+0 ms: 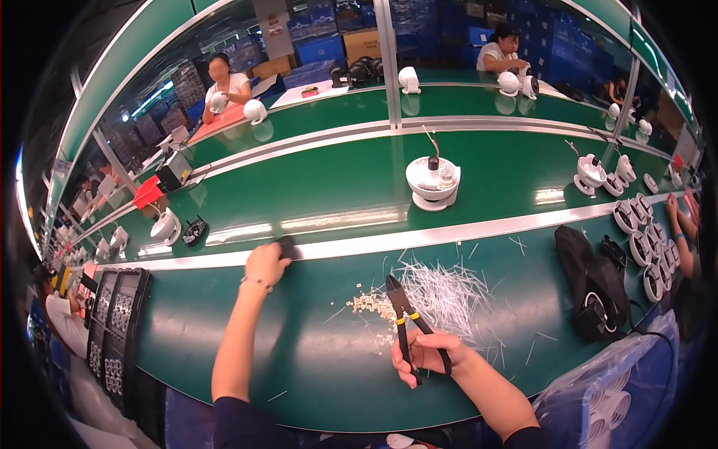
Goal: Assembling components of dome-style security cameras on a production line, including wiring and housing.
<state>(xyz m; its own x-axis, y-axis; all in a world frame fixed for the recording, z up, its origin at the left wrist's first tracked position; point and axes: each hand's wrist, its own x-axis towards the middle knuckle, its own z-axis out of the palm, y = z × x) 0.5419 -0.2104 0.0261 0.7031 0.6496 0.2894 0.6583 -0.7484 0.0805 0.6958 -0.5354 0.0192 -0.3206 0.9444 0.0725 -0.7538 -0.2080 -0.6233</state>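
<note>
My right hand [428, 355] is wrapped around the black handles of a pair of side cutters [400, 301] with yellow bands, jaws pointing up and away from me. The cutters are over a heap of cut white plastic strips [449, 295], beside a scatter of small cream-coloured bits [372, 303]. At the bench's far edge, my left hand [266, 265] is closed on a small black part [286, 248]; its fingertips are partly hidden. Beyond, on the green belt, stands a white round housing [434, 179] with its open side up and wires sticking out.
A black tray of small parts [116, 322] lies at the left. Further along the belt are a white housing [166, 227] and a black part [195, 231]. A black bag [591, 280] and stacked round white parts [649, 251] lie right. Co-workers sit across the belt.
</note>
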